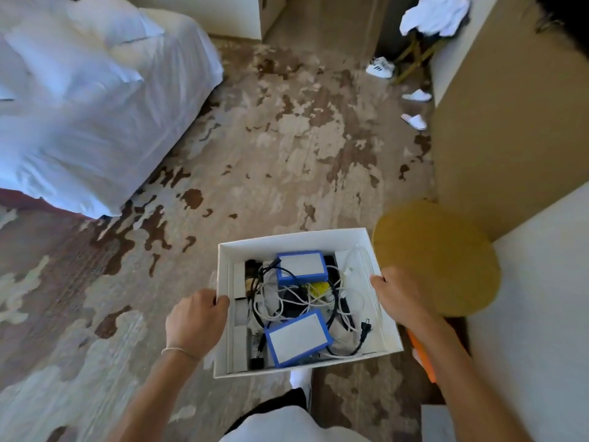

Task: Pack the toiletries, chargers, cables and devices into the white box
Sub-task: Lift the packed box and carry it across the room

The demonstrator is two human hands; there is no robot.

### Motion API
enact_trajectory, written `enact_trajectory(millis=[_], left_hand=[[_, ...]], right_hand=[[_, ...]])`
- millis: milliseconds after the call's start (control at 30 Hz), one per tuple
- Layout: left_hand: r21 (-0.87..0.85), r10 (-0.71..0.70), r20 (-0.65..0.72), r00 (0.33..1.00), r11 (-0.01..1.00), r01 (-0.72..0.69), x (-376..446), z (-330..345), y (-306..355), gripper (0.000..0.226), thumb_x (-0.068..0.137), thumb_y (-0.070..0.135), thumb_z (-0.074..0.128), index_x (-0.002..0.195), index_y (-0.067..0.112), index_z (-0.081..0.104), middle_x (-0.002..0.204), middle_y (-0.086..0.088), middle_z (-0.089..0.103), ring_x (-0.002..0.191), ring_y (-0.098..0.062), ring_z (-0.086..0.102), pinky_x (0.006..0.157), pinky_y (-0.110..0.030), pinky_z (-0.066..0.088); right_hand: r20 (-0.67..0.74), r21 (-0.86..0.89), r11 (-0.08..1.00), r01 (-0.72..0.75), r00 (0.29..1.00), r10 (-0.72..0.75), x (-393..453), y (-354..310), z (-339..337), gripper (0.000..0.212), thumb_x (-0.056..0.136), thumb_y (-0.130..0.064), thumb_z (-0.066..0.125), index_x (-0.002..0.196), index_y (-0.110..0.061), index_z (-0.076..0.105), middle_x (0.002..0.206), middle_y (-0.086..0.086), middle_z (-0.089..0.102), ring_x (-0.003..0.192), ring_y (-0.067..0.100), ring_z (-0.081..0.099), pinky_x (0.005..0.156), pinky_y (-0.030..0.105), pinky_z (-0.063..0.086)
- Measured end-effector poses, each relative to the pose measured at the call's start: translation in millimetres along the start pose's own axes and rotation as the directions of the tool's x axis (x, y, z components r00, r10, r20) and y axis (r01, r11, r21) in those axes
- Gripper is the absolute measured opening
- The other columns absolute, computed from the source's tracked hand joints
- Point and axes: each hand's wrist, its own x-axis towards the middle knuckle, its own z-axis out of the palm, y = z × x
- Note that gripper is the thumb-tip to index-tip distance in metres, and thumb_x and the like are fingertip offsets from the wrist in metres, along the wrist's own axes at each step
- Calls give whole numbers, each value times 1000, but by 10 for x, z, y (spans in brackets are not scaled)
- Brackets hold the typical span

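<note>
Both hands carry the white box (302, 242) over the carpet, just left of the round yellow stool (436, 256). Left hand (196, 320) and right hand (400, 298) each have a grip curled over a side wall. I'd keep it level so the cables (344, 301) and blue-edged devices (299, 338) don't slide.

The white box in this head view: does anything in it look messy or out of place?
Somewhat. Inside the white box, white and black cables lie in a loose tangle rather than coiled, and two blue-edged devices sit tilted on top. Left hand and right hand each hold a side wall. Nothing looks spilled or damaged.
</note>
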Motion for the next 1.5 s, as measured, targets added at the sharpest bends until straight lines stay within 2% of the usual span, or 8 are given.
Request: enact_trajectory(millis=[167, 333, 633, 833, 1067, 1167, 1300, 1500], left_hand=[[16, 120, 60, 991, 992, -121, 439, 254, 717, 42, 94, 29, 52, 61, 5, 58, 47, 0, 48, 42, -16, 46, 46, -26, 43], [28, 199, 85, 976, 979, -201, 698, 530, 1354, 43, 92, 28, 55, 54, 8, 54, 46, -2, 51, 41, -18, 48, 44, -24, 39], [68, 289, 153, 945, 951, -302, 964, 1071, 2545, 41, 92, 29, 52, 56, 11, 47, 55, -6, 53, 51, -23, 51, 48, -28, 32], [109, 267, 202, 942, 950, -292, 1048, 1554, 3252, 40, 92, 29, 50, 55, 16, 42, 56, -4, 50, 51, -21, 49, 49, -28, 31], [194, 183, 266, 946, 952, -239, 1232, 2318, 4043, 37, 94, 34, 45, 65, 14, 52, 63, -5, 58, 57, -20, 56, 51, -27, 39], [214, 156, 296, 942, 951, -224, 1340, 2705, 4267, 38, 98, 35, 43, 66, 16, 52, 66, -5, 58, 62, -21, 59, 58, -30, 48], [230, 156, 343, 926, 942, -244, 1583, 3232, 4483, 42, 101, 37, 44, 63, 20, 46, 64, -3, 53, 65, -24, 59, 62, -31, 49], [294, 142, 406, 903, 915, -276, 1987, 3968, 4704, 39, 102, 43, 40, 78, 17, 57, 75, -5, 59, 71, -24, 60, 63, -31, 47]], right_hand=[[-26, 74, 990, -124, 992, 126, 240, 468, -358, 42, 99, -29, 50, 60, -16, 40, 57, 2, 39, 51, 18, 37, 54, 32, 33], [-120, 46, 973, -224, 966, 228, 371, 915, -643, 46, 98, -30, 51, 56, -18, 38, 53, -1, 39, 48, 14, 35, 48, 29, 24], [-158, 14, 935, -355, 922, 353, 753, 1878, -982, 44, 100, -32, 48, 62, -9, 52, 60, 4, 54, 51, 15, 43, 52, 28, 30], [-132, 24, 920, -392, 911, 391, 1147, 2644, -1073, 47, 100, -36, 47, 57, -15, 49, 59, 4, 54, 53, 16, 48, 53, 29, 36], [-100, 20, 926, -377, 921, 377, 1811, 3586, -1046, 49, 100, -37, 48, 56, -15, 48, 53, 3, 51, 45, 14, 44, 47, 24, 30], [-62, -21, 929, -370, 928, 369, 2105, 3915, -959, 50, 101, -38, 47, 57, -16, 48, 54, 3, 53, 46, 13, 45, 47, 25, 28], [-42, -63, 938, -341, 940, 339, 2501, 4274, -860, 50, 101, -35, 48, 54, -19, 44, 51, -2, 46, 43, 11, 41, 45, 24, 24], [2, -121, 944, -307, 951, 310, 3023, 4726, -661, 51, 103, -34, 46, 55, -18, 42, 50, -5, 39, 41, 11, 35, 45, 23, 26]])
